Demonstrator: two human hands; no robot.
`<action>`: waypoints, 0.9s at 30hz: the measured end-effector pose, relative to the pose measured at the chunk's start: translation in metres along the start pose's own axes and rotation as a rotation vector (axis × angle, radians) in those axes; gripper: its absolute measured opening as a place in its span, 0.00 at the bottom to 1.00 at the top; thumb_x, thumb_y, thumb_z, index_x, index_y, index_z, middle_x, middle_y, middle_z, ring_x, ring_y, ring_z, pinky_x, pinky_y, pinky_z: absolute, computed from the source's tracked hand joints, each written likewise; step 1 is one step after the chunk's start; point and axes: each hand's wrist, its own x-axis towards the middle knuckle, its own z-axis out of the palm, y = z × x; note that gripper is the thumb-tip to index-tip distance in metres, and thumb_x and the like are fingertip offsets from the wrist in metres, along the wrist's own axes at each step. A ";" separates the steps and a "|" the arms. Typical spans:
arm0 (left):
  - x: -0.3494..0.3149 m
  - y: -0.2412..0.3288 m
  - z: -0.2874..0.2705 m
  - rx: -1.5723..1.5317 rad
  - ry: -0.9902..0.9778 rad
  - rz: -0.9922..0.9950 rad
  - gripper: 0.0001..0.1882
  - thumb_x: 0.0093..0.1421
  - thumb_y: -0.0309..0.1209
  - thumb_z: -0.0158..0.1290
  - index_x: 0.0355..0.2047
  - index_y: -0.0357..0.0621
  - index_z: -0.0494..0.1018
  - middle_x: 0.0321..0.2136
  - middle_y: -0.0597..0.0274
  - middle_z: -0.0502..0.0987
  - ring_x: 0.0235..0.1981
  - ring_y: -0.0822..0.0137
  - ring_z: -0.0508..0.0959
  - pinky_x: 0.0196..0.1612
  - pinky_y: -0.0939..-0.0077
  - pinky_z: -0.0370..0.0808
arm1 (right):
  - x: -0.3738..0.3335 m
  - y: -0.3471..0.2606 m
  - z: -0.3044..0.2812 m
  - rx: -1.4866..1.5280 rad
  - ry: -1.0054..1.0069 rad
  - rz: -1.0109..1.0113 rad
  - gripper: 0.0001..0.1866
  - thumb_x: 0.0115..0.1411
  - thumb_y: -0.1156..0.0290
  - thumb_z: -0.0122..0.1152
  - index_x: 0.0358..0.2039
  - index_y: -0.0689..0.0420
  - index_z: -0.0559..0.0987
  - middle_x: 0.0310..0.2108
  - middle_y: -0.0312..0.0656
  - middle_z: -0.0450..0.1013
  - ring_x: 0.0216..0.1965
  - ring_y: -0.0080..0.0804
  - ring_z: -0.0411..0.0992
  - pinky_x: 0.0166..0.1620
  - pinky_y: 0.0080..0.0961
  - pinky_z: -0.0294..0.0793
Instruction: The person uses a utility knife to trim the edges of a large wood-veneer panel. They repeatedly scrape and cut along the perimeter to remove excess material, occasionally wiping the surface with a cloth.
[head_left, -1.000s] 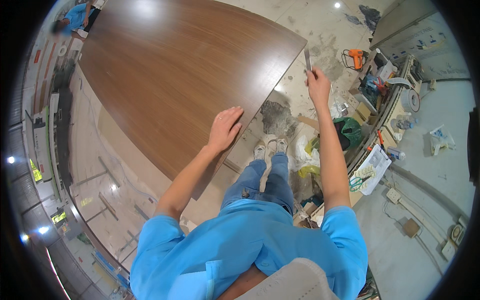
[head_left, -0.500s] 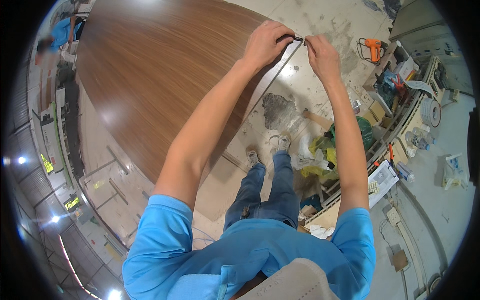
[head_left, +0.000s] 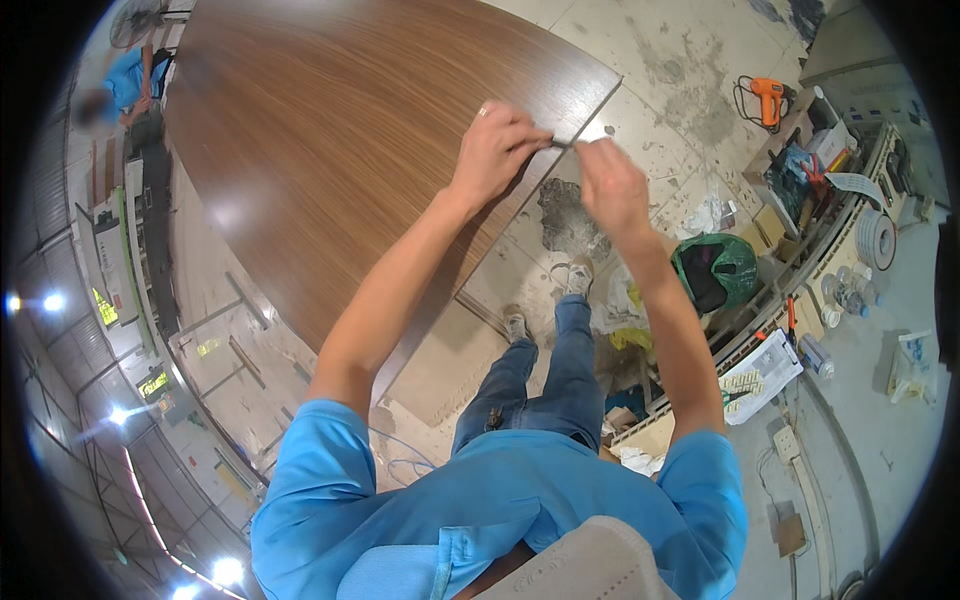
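Right hand (head_left: 614, 187), blurred, probably closed on 1 end of a slim dark tool (head_left: 560, 144); left hand (head_left: 495, 152) pinches the other. Tool's at the right edge of the brown panel (head_left: 330, 150), short of its far right corner. Edge work looks under way, unfinished; done vs left stretches don't show. Orange heat gun (head_left: 768, 100) lies beyond that corner.

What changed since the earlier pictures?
The left hand, first resting on the brown panel, and the right hand, first holding a thin tool clear of it, met at its far corner, then moved back along its edge toward the person, tool between them. The orange gun-shaped device stayed put.
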 end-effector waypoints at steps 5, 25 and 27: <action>0.020 -0.003 0.010 -0.007 -0.006 0.032 0.04 0.61 0.32 0.65 0.35 0.52 0.87 0.31 0.64 0.81 0.39 0.57 0.77 0.43 0.62 0.76 | 0.023 0.031 -0.005 -0.056 0.037 -0.045 0.09 0.63 0.77 0.64 0.43 0.55 0.83 0.37 0.42 0.77 0.35 0.41 0.80 0.35 0.33 0.82; -0.118 -0.006 -0.034 -0.072 0.060 0.002 0.06 0.57 0.29 0.67 0.36 0.49 0.87 0.36 0.67 0.83 0.42 0.60 0.79 0.47 0.65 0.77 | -0.073 -0.083 0.035 -0.059 -0.005 -0.017 0.11 0.61 0.78 0.66 0.45 0.56 0.82 0.34 0.44 0.74 0.33 0.45 0.79 0.35 0.39 0.80; -0.149 -0.002 -0.043 -0.087 0.072 -0.016 0.07 0.57 0.28 0.68 0.37 0.50 0.87 0.36 0.68 0.84 0.42 0.61 0.79 0.47 0.66 0.78 | -0.095 -0.104 0.043 -0.042 -0.015 -0.017 0.10 0.62 0.78 0.66 0.44 0.56 0.82 0.35 0.45 0.75 0.32 0.48 0.78 0.34 0.39 0.78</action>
